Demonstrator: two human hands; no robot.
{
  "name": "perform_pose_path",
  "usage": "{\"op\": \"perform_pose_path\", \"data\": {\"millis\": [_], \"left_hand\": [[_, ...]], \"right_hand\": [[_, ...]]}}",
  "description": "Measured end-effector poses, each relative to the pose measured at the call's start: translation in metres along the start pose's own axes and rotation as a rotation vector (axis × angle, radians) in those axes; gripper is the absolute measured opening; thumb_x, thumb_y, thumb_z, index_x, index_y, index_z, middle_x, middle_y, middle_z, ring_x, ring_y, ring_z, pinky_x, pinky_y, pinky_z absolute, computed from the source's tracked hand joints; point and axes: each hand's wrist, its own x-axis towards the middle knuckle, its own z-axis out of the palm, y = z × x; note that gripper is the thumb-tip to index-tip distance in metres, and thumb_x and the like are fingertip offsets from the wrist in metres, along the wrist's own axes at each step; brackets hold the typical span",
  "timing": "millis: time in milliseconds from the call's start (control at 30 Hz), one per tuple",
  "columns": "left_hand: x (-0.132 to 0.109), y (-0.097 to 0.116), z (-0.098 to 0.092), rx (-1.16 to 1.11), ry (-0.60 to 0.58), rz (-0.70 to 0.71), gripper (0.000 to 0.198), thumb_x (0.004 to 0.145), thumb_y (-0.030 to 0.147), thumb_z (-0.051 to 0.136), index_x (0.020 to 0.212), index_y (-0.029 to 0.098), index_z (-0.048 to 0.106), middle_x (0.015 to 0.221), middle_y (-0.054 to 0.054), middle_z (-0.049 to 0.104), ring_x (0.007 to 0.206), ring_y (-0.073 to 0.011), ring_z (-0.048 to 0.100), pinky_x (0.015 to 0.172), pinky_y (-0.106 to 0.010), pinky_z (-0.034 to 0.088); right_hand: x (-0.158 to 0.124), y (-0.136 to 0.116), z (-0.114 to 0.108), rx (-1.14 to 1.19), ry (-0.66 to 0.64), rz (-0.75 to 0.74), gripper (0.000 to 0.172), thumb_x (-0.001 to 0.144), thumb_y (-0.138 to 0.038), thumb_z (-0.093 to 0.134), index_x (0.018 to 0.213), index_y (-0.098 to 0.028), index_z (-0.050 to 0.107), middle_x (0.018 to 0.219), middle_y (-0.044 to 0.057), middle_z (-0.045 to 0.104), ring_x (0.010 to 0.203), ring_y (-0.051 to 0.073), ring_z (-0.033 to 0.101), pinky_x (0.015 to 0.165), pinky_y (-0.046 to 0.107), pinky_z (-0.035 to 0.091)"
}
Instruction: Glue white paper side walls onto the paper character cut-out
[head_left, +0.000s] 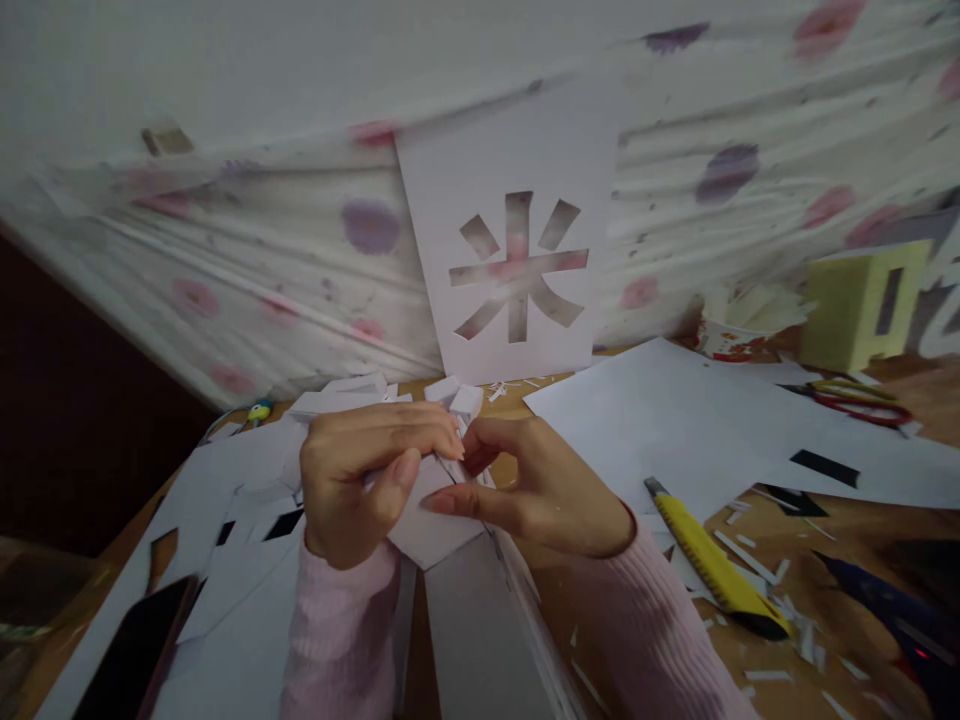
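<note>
My left hand [367,475] is closed around a folded piece of white paper [431,520], thumb pressed onto its top edge. My right hand [536,485] pinches the same paper from the right, forefinger stretched along its fold and thumb curled above. Both wrists wear pink knitted sleeves. The paper piece hangs just above the wooden table [825,600], near its middle.
A white sheet with a cut-out character [517,265] leans on the flowered wall cloth. A yellow utility knife [716,565] lies right of my hand. Red scissors [855,400], a yellow-green box [859,305], loose sheets [675,420], paper scraps and a dark phone [135,655] lie around.
</note>
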Motion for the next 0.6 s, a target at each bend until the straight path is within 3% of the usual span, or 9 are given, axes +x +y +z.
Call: {"op": "perform_pose_path", "data": {"millis": [267,433,600], "left_hand": [[-0.001,-0.001,0.001,0.001,0.017,-0.009,0.025,0.088,0.019,0.046,0.080,0.023,0.070,0.071,-0.002,0.073,0.075,-0.0201,0.072,0.072,-0.033,0.058],[-0.002,0.001,0.002,-0.001,0.024,-0.032,0.026,0.087,0.017,0.045,0.080,0.023,0.070,0.072,-0.002,0.072,0.076,-0.0197,0.071,0.075,-0.034,0.057],[-0.003,0.007,0.005,0.031,0.067,-0.021,0.029,0.087,0.015,0.043,0.084,0.021,0.071,0.073,-0.003,0.072,0.077,-0.0196,0.071,0.075,-0.033,0.057]], "right_hand": [[-0.001,0.010,-0.003,0.016,-0.058,-0.030,0.045,0.063,-0.050,0.082,0.091,-0.018,0.066,0.084,0.000,0.068,0.079,0.016,0.062,0.076,0.028,0.047],[-0.006,0.009,-0.007,-0.147,-0.075,-0.023,0.046,0.066,-0.038,0.083,0.106,-0.021,0.066,0.100,0.003,0.070,0.092,0.019,0.064,0.084,0.032,0.046],[-0.008,0.007,-0.011,-0.215,-0.150,0.018,0.044,0.068,-0.042,0.080,0.106,-0.023,0.067,0.101,0.004,0.070,0.091,0.021,0.064,0.081,0.033,0.047]]}}
